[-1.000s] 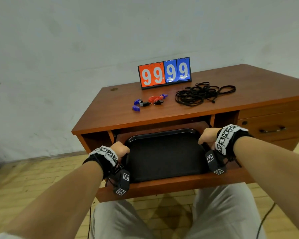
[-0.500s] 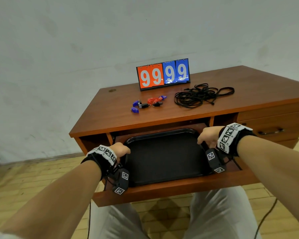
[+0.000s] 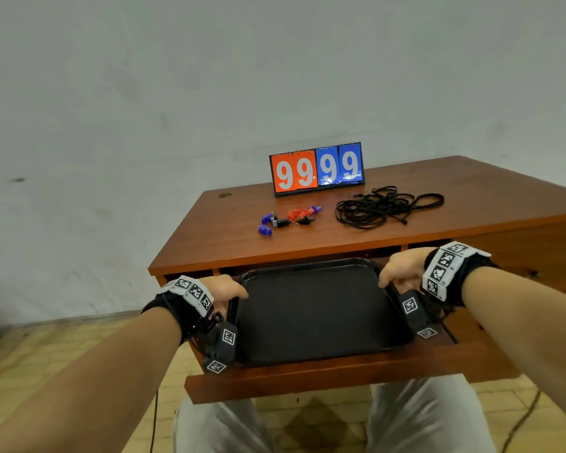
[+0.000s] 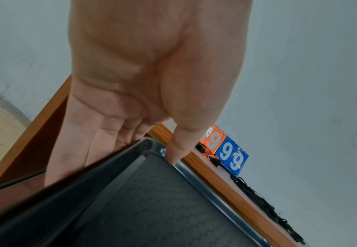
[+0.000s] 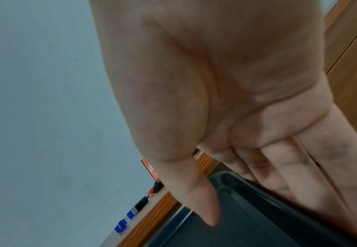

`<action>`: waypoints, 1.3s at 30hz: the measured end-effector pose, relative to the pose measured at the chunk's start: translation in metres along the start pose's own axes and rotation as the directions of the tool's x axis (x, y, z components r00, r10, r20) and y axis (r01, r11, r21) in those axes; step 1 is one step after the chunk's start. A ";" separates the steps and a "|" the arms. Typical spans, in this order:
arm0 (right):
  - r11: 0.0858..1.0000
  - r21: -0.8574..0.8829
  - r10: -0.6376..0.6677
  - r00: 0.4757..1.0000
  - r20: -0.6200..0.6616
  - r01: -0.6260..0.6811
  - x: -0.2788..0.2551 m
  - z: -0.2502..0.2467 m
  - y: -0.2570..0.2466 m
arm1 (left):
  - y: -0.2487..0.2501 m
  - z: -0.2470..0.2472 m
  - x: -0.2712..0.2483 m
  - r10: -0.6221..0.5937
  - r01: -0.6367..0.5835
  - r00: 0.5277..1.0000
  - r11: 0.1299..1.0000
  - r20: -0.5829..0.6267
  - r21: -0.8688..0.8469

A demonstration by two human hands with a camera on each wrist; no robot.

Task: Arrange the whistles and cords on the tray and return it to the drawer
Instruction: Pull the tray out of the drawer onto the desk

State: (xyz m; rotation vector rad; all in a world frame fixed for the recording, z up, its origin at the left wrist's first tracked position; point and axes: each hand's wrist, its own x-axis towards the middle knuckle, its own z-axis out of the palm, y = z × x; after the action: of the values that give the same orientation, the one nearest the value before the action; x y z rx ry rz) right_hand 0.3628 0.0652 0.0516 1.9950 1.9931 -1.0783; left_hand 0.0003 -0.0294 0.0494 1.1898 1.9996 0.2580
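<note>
Here, both hands grip the black tray (image 3: 311,308) over the open drawer (image 3: 324,377).
Left hand (image 3: 224,289) and right hand (image 3: 402,273) pinch its side rims; whistles (image 3: 288,217) and cords (image 3: 383,207) lie on the table (image 3: 471,197).

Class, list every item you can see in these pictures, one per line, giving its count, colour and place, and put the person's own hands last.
Desk: one, reddish-brown wood, against the grey wall.
Drawer: one, same wood, pulled out below the desktop.
Tray: one, black, in the open drawer, nothing on it.
Scoreboard: one, orange and blue, reading 99 99, at the back of the desktop.
Whistles: a small cluster, blue, red and black, exact count unclear, on the desktop in front of the scoreboard.
Cords: one tangled black heap, on the desktop beside the whistles.
Left hand: grips the tray's left rim, thumb on top.
Right hand: grips the tray's right rim, thumb on top.
</note>
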 end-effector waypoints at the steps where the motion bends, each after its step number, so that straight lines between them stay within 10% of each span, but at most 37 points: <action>1: 1.000 -0.004 -0.005 1.000 -0.002 0.005 -0.003 -0.002 -0.001 | 0.002 -0.002 -0.004 0.003 -0.003 1.000 1.000 -0.008 -0.012; 14: 0.983 0.167 -0.061 0.996 -0.069 0.072 -0.019 -0.033 -0.013 | 0.024 -0.034 -0.007 0.070 -0.076 0.995 0.994 -0.068 -0.085; 39: 0.937 0.350 0.019 0.997 -0.074 0.009 0.114 -0.078 -0.060 | 0.062 -0.075 0.112 0.079 -0.110 0.987 0.967 -0.140 -0.228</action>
State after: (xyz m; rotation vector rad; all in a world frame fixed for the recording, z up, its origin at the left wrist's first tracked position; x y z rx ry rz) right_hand 0.3242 0.2095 0.0701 2.2370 1.9401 -1.4674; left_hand -0.0410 0.1110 0.0741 1.1410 1.9604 0.6183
